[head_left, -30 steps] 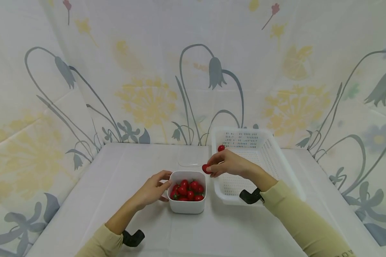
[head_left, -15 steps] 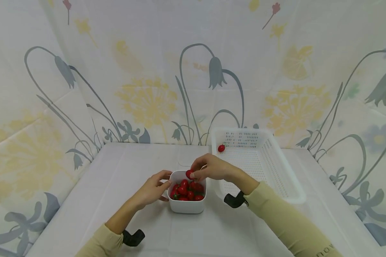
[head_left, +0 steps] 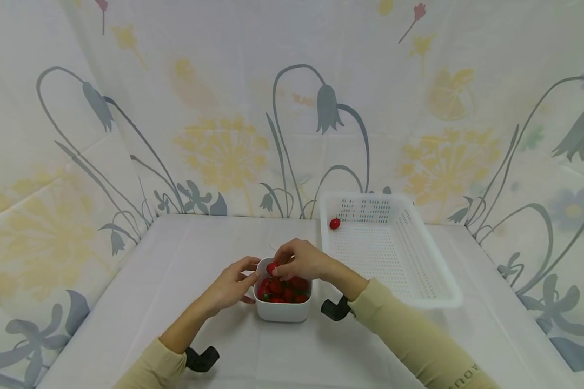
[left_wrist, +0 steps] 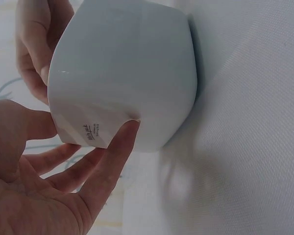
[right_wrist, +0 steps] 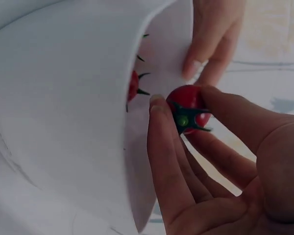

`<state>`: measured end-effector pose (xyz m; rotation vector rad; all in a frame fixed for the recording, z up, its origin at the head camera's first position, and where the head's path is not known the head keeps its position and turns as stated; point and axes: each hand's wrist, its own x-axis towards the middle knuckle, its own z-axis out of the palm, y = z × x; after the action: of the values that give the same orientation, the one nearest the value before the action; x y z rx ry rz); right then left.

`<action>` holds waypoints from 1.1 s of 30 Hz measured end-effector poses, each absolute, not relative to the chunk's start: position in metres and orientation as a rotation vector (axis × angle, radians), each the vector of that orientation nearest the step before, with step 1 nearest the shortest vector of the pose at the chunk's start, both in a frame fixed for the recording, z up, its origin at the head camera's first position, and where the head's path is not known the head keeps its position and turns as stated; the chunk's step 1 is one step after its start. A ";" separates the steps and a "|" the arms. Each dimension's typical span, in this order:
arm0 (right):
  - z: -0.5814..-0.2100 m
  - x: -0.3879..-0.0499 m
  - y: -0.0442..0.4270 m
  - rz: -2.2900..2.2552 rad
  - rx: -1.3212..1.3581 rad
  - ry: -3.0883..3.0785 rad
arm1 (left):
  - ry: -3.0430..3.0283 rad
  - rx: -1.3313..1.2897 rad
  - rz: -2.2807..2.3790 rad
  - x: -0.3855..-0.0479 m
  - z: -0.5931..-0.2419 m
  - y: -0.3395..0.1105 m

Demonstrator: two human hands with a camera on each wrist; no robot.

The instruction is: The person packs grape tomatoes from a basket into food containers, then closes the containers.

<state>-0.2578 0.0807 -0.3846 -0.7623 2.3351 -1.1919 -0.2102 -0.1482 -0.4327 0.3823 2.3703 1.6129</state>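
A small white square container (head_left: 282, 312) stands on the table, with several red cherry tomatoes (head_left: 276, 288) inside. My right hand (head_left: 302, 262) is over its opening and pinches a cherry tomato (right_wrist: 190, 103) between thumb and fingers. Green sepals on that tomato show in the right wrist view. My left hand (head_left: 231, 286) rests its fairly straight fingers against the container's left side, and the little finger (left_wrist: 121, 137) touches the outer wall. Part of the container's inside is hidden behind my right hand.
To the right of the container sits a large white perforated basket (head_left: 440, 273). One cherry tomato (head_left: 334, 223) lies in its far left corner. A floral-patterned cloth (head_left: 199, 97) hangs behind the white table (head_left: 199, 237).
My right hand has carried the pinched cherry tomato leftward from the basket's left edge to the container's opening. My left hand has stayed at the container's side.
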 end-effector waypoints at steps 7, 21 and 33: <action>-0.393 -0.255 0.069 -1.016 -0.844 2.533 | 2.364 0.382 1.620 -0.211 -0.433 -0.148; -0.393 -0.251 0.067 -0.919 -0.917 2.608 | 2.341 0.362 1.630 -0.213 -0.434 -0.148; -0.362 -0.248 0.102 -0.918 -0.951 2.590 | 2.353 0.355 1.633 -0.212 -0.434 -0.147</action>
<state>-0.2477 0.1016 -0.3619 -0.9513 2.5898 -0.9181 -0.2120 -0.1471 -0.4344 0.3548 2.3533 1.6325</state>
